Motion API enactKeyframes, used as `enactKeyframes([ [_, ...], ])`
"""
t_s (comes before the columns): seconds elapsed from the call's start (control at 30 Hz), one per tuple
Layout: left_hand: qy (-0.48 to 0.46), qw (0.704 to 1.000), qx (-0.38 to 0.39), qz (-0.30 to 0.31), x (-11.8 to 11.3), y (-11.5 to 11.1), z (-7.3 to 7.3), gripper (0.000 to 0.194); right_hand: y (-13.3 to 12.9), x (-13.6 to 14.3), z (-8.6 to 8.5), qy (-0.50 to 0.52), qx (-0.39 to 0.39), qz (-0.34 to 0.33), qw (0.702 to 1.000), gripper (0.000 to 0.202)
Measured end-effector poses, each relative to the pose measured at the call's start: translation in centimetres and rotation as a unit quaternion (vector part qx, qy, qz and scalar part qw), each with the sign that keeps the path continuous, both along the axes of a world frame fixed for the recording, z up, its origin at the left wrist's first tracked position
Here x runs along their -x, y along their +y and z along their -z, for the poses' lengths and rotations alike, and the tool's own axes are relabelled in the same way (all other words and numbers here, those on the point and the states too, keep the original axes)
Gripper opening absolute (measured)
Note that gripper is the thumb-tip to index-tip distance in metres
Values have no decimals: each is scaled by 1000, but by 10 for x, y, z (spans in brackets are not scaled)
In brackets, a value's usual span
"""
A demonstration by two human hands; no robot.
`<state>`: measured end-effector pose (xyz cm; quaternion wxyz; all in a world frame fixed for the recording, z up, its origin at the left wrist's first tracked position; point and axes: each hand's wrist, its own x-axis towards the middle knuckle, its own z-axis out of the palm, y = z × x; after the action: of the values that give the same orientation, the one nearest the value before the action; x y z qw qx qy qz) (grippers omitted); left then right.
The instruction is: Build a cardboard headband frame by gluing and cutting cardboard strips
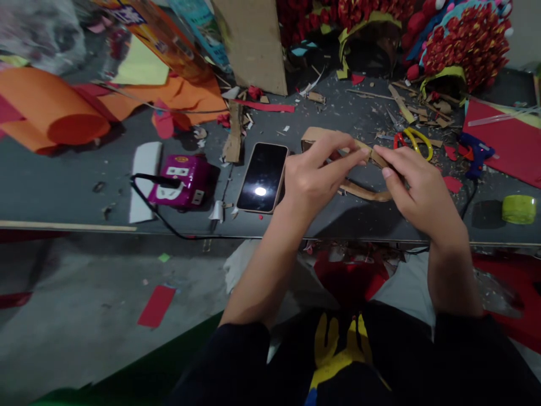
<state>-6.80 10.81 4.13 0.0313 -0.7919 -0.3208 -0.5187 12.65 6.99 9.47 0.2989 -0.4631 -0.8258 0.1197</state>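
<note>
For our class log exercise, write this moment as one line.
left hand: on cardboard strip | right hand: same strip | phone: left of hands

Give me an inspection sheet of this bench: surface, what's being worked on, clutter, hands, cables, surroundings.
Surface: dark tabletop, strewn with paper and cardboard scraps.
Job's things: looped cardboard strip, held in both hands.
Clutter: smartphone, yellow-and-red-handled scissors, blue glue gun, green tape roll, rolled orange sheet.
Hands: left hand and right hand pinch the strip's upper side, fingertips close together.
Cables: black cable from the purple power socket runs to the table's front edge; another trails from the glue gun.
Surroundings: red paper piece on the grey floor.
</note>
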Motion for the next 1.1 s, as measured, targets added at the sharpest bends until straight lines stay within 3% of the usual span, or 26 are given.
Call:
enactKeyframes([
  [0.07, -3, 999, 33, 12, 0, 1, 5, 26, 0, 1, 0, 1, 5, 3, 1000, 37],
  [0.27, 14, 1000, 16, 0, 0, 2, 10, 21, -1, 4, 1, 14, 23, 11, 1000, 36],
  [0.37, 15, 998, 52, 16, -1, 1, 11, 34, 0, 5, 3, 33, 32, 15, 999, 37],
  [0.57, 2, 999, 23, 37, -5, -1, 10, 51, 0, 7, 7, 79, 78, 34, 993, 37],
  [0.73, 46, 995, 90, 9, -7, -5, 16, 69, -1, 10, 10, 115, 126, 47, 984, 37],
  [0.87, 47, 994, 97, 12, -11, -8, 17, 82, -1, 14, 9, 150, 147, 53, 976, 36],
  [1.1, 36, 991, 127, 7, -18, -16, 13, 71, -1, 18, 10, 151, 144, 62, 976, 34],
])
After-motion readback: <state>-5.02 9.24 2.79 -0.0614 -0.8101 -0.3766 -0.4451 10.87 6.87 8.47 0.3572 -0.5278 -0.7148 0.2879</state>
